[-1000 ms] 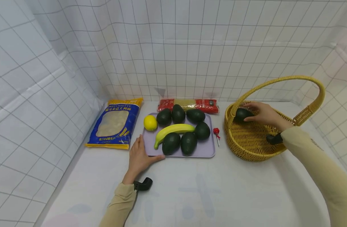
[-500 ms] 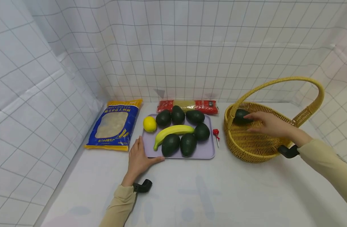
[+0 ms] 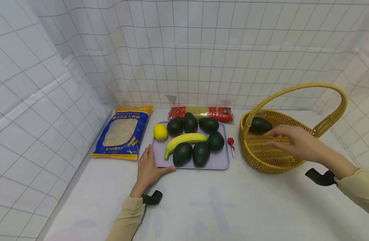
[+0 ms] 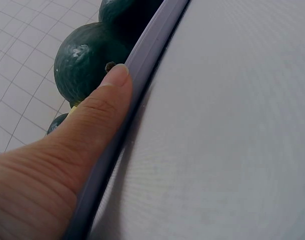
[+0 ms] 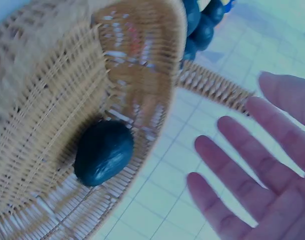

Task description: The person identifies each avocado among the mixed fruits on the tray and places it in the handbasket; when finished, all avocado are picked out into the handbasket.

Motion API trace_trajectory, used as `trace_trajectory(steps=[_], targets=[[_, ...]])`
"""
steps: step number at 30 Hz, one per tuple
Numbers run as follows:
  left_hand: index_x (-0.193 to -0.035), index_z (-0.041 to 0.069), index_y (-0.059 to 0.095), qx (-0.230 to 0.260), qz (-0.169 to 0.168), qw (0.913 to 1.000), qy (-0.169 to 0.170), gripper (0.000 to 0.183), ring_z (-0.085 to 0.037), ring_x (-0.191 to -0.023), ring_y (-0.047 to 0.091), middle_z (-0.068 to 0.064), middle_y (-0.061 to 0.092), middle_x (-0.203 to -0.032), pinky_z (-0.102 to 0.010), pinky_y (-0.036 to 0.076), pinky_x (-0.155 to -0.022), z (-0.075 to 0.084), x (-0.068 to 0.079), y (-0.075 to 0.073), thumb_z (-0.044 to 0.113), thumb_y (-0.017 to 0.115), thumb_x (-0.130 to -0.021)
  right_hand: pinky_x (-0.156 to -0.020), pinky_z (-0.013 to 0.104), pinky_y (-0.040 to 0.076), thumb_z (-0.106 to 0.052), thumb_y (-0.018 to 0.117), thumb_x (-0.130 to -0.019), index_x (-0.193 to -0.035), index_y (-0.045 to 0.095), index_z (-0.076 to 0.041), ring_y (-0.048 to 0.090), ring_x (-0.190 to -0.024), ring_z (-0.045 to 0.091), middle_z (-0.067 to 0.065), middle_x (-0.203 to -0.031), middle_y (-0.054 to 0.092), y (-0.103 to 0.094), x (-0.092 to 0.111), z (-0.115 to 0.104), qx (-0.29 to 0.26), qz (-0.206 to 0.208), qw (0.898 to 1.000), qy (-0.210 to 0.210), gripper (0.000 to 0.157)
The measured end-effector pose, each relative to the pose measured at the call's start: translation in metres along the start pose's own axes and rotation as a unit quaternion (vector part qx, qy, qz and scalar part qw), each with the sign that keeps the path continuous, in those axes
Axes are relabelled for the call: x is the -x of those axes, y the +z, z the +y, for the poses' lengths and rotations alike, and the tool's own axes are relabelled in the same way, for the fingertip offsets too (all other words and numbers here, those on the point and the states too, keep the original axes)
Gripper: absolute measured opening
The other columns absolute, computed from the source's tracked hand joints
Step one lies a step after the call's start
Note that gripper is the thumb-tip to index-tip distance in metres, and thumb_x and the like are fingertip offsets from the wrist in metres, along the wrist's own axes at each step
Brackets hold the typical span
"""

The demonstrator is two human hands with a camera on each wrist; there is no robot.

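Note:
My left hand (image 3: 147,170) rests on the near left corner of a lilac tray (image 3: 216,164). Its fingers lie along the left side and its thumb touches the front rim. On the tray are several dark green avocados (image 3: 201,154), a banana (image 3: 187,137) and a lemon (image 3: 160,132). Over the wicker basket (image 3: 267,167) at the right, my right hand (image 3: 299,142) hovers with spread fingers and holds nothing. One avocado (image 5: 104,152) lies inside the basket against its wall, apart from that hand.
A blue and yellow orecchiette bag (image 3: 121,132) lies left of the tray. A red pasta packet (image 3: 199,113) lies behind it. Between tray and basket is a red lollipop (image 3: 231,142). The tall basket handle (image 3: 305,85) arches above the basket.
My right hand has let go of the avocado in the basket and drawn back to the right and toward me. The left hand stays on the tray corner.

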State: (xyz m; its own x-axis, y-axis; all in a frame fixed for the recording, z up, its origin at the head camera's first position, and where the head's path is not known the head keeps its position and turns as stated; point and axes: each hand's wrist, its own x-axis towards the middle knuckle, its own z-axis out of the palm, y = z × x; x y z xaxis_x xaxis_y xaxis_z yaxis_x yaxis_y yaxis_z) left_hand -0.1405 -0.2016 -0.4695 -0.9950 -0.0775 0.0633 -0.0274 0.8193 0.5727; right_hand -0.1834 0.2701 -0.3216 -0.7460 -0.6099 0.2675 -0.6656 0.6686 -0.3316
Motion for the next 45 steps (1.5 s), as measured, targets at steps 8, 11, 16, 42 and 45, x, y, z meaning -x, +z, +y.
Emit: trace_trajectory(steps=[8, 11, 16, 42, 45], targets=[[-0.150, -0.005, 0.006, 0.002, 0.003, 1.0000, 0.003, 0.133, -0.043, -0.136, 0.015, -0.028, 0.013, -0.151, -0.055, 0.009, -0.111, 0.001, 0.000, -0.001, 0.061, 0.081, -0.061, -0.077, 0.017, 0.047, 0.000, 0.079, -0.072, -0.106, 0.070, -0.013, 0.061, -0.090, 0.010, -0.007, -0.100, 0.067, 0.012, -0.001, -0.024, -0.030, 0.104, 0.988, -0.112, 0.038], [-0.150, -0.004, 0.005, 0.002, -0.001, 1.0000, 0.002, 0.133, -0.042, -0.137, 0.015, -0.028, 0.012, -0.152, -0.055, 0.009, -0.111, 0.001, -0.001, 0.000, 0.061, 0.080, -0.061, -0.081, 0.014, 0.045, -0.011, 0.077, -0.079, -0.107, 0.070, -0.011, 0.062, -0.091, 0.011, -0.004, -0.101, 0.068, 0.023, -0.003, -0.033, -0.045, 0.127, 0.981, -0.141, 0.029], [-0.150, -0.005, 0.005, -0.001, -0.004, 1.0000, 0.002, 0.133, -0.042, -0.137, 0.015, -0.028, 0.012, -0.152, -0.055, 0.009, -0.111, 0.001, -0.001, 0.001, 0.063, 0.079, -0.061, -0.089, 0.014, 0.042, -0.021, 0.073, -0.085, -0.110, 0.069, -0.011, 0.061, -0.097, 0.012, -0.003, -0.106, 0.067, 0.045, -0.010, -0.044, -0.065, 0.147, 0.974, -0.160, 0.027], [-0.150, -0.004, 0.006, -0.001, 0.001, 1.0000, 0.001, 0.132, -0.042, -0.137, 0.015, -0.028, 0.013, -0.152, -0.054, 0.009, -0.111, 0.002, 0.001, -0.001, 0.061, 0.080, -0.062, -0.076, 0.047, 0.048, -0.027, 0.065, -0.092, -0.127, 0.057, -0.004, 0.052, -0.096, 0.032, 0.013, -0.130, 0.049, 0.144, -0.075, -0.050, -0.192, 0.095, 0.976, 0.029, 0.043], [-0.150, -0.004, 0.006, -0.001, 0.000, 1.0000, 0.001, 0.132, -0.042, -0.137, 0.015, -0.028, 0.013, -0.152, -0.054, 0.009, -0.111, 0.002, 0.001, -0.001, 0.061, 0.080, -0.062, -0.076, 0.043, 0.047, -0.031, 0.062, -0.093, -0.128, 0.057, -0.006, 0.052, -0.095, 0.031, 0.013, -0.131, 0.048, 0.149, -0.078, -0.049, -0.191, 0.081, 0.977, 0.055, 0.043]])
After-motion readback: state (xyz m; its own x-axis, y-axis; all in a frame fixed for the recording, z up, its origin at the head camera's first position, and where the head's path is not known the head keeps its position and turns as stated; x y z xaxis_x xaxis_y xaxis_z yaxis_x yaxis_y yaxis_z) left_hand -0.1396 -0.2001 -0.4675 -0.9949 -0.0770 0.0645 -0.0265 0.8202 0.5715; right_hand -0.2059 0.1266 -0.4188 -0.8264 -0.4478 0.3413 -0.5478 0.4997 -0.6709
